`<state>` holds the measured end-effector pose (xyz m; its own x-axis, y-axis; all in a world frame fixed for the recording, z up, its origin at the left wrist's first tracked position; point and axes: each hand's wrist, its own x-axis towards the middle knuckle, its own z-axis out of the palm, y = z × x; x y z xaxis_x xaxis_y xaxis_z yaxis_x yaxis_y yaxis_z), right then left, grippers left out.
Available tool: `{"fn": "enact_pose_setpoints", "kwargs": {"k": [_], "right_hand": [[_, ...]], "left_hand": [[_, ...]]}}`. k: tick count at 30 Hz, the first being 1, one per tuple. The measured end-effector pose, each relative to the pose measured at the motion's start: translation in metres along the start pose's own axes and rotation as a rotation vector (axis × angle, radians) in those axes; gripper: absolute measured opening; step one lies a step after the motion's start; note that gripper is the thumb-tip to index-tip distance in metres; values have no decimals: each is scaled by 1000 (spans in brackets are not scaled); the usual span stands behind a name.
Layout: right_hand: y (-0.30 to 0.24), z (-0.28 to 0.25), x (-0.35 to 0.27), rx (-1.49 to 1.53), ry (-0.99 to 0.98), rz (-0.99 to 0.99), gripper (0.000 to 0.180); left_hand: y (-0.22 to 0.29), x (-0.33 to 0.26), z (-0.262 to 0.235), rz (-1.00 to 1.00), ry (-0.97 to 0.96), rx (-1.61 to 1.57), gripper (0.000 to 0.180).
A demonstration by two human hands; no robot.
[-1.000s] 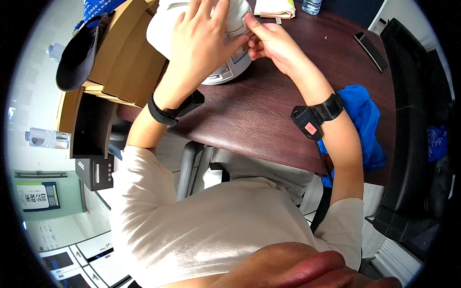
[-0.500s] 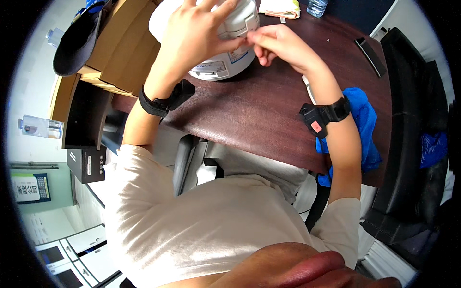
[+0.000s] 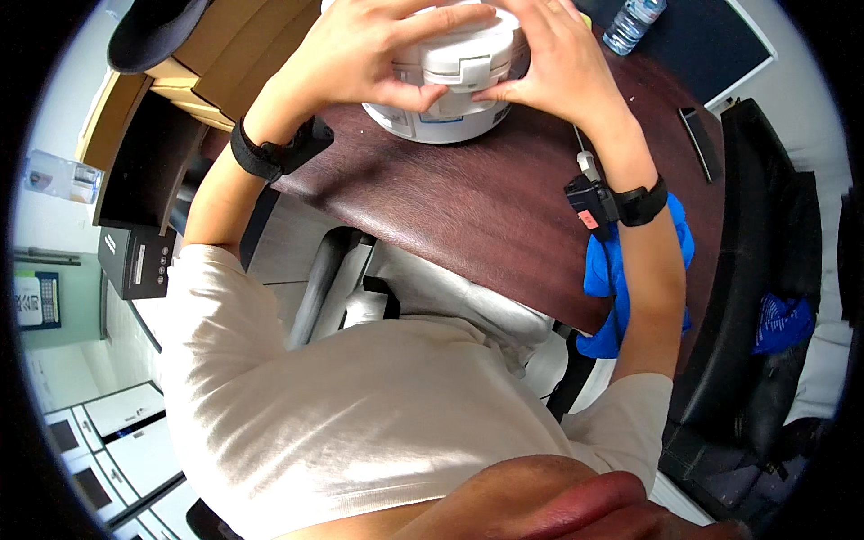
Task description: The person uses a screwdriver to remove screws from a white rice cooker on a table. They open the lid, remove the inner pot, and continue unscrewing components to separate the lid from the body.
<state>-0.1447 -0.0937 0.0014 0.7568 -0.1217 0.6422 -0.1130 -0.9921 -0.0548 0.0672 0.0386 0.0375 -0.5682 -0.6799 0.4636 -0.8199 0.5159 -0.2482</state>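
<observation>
Head view: left hand (image 3: pixel 360 52) and right hand (image 3: pixel 565 67) spread around a white container (image 3: pixel 461 65); blue cloth (image 3: pixel 600 272) lies toward the surface's (image 3: pixel 468 202) near-right corner.

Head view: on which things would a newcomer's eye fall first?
First, probably the white appliance at top centre, framed by the left grip and the right grip. Next, the blue cloth on the dark brown table, partly hidden behind the right forearm. A dark phone lies near the table's right edge.
</observation>
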Motion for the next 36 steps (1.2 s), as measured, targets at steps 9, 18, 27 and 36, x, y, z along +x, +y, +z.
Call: {"fn": "enact_pose_setpoints", "kwargs": {"k": [9,18,27,36], "right_hand": [[-7,14,-1,-141,200,-123,81],[-1,24,3,-206,351,-240,73],[-11,31,5,-247,427,-172,68],[-12,30,8,-254,389,-147,69]], "left_hand": [[32,-8,7,-309,8,248,106],[26,-7,3,-212,-20,306,94],[1,-15,22,-98,187,184,93],[-5,-13,15,-25,191,242,89]]}}
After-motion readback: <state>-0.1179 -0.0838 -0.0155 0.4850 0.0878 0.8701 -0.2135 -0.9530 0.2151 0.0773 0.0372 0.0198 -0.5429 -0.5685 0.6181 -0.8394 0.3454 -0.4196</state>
